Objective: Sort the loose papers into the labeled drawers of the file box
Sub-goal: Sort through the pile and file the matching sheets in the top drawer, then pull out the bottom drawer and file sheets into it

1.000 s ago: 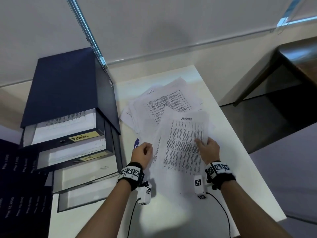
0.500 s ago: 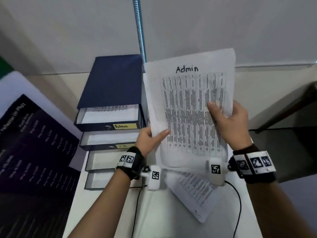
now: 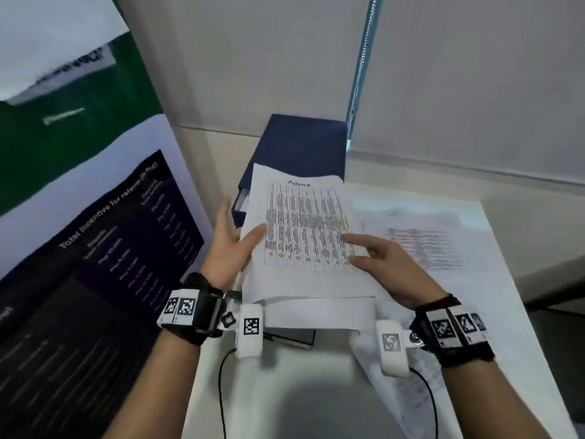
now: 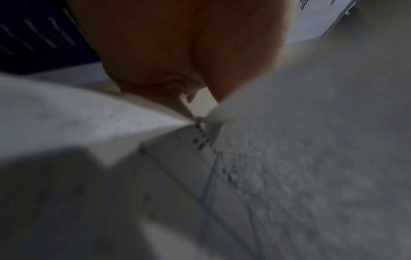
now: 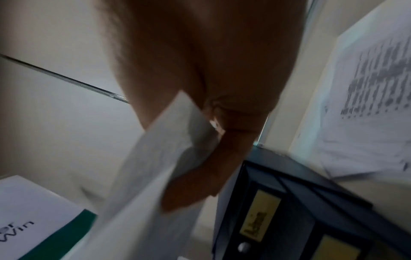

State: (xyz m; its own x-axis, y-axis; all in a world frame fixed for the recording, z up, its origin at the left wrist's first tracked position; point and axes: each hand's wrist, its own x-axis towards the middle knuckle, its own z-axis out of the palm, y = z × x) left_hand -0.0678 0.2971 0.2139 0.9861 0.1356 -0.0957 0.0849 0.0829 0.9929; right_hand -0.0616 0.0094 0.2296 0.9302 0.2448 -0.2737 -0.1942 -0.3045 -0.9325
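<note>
A printed sheet headed "Admin" (image 3: 304, 236) lies tilted over the front of the dark blue file box (image 3: 304, 144), with a second sheet curling below it. My left hand (image 3: 240, 226) holds the sheet's left edge in the fork of the thumb, thumb on top and fingers straight. Pinching the right edge is my right hand (image 3: 357, 251), thumb above and fingers beneath. In the right wrist view the sheet (image 5: 155, 176) passes between thumb and fingers, and the box's yellow "Admin" label (image 5: 255, 225) shows. A sliver of the top drawer (image 3: 242, 198) peeks out at the left.
More loose papers (image 3: 421, 245) lie on the white table (image 3: 285, 391) to the right of the box. A dark poster board (image 3: 110, 248) leans close on the left. Behind the box is a wall, with a metal chain (image 3: 361, 58) hanging above it.
Both hands brought the Admin sheet from upright in front of my face down and forward over the file box. The head view swung left.
</note>
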